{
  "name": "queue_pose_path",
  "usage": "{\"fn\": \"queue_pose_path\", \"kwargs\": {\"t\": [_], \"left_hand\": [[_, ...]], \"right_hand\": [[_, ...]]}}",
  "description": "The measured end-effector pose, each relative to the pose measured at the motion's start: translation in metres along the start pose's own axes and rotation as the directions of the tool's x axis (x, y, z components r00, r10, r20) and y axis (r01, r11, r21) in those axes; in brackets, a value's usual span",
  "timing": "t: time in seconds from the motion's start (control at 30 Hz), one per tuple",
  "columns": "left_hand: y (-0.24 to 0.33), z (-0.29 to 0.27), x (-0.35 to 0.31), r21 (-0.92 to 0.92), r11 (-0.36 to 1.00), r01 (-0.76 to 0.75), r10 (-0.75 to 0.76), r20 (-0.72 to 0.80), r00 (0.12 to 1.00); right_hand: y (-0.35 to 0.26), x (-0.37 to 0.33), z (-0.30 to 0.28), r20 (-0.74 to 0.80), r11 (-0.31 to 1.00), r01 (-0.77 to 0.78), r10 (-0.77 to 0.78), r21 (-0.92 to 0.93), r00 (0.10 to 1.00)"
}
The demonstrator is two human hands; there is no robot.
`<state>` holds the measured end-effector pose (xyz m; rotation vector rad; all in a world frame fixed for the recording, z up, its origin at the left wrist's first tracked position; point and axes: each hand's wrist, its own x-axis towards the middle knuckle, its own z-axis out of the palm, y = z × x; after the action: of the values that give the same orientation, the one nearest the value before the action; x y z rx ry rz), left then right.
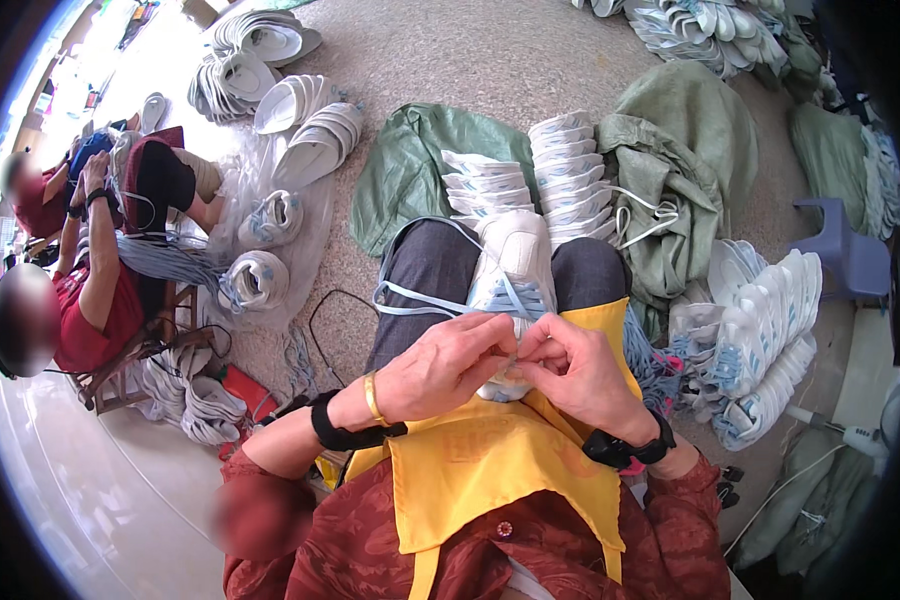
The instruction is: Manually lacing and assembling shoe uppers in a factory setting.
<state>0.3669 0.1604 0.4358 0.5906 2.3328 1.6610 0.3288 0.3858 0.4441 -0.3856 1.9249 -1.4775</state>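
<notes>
A white shoe (515, 245) rests between my knees, toe pointing away from me. A light blue shoelace (422, 293) threads its front and loops out over my left knee. Above the shoe's opening, my left hand (440, 368) and my right hand (582, 378) meet with their fingertips pinched together. A thin part of the lace seems to be between them, mostly hidden by the fingers. A yellow apron (500, 465) covers my lap just below the hands.
Stacked white shoe uppers (572, 180) lie beyond my knees by green sacks (685, 150). More laced white shoes (765, 330) and a purple stool (838, 245) stand to the right. Light blue laces (650, 360) hang beside my right knee. On the left sit two people (95, 280) among shoe parts.
</notes>
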Motion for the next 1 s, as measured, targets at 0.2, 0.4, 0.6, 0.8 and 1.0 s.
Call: {"fn": "queue_pose_path", "kwargs": {"t": [0.2,0.4,0.6,0.8,1.0], "left_hand": [[-0.003,0.001,0.001,0.095,0.995,-0.037,0.038,-0.009,0.999],[0.002,0.002,0.002,0.158,0.987,0.039,-0.023,-0.098,0.995],[-0.001,0.006,-0.001,0.183,0.971,0.15,-0.107,-0.227,0.968],[-0.003,0.017,0.0,0.282,0.948,0.148,-0.06,-0.297,0.953],[-0.003,0.021,0.003,0.36,0.923,0.136,-0.031,-0.283,0.959]], "right_hand": [[0.016,0.003,0.0,-0.018,0.998,0.033,-0.032,0.051,0.999],[0.009,0.001,-0.003,-0.043,0.99,0.127,-0.13,-0.054,0.991],[0.031,-0.005,-0.005,0.13,0.681,0.533,-0.55,-0.501,0.825],[0.038,-0.004,-0.004,0.336,0.421,0.681,-0.64,-0.599,0.691],[0.034,-0.006,-0.006,0.253,0.44,0.678,-0.697,-0.589,0.671]]}}
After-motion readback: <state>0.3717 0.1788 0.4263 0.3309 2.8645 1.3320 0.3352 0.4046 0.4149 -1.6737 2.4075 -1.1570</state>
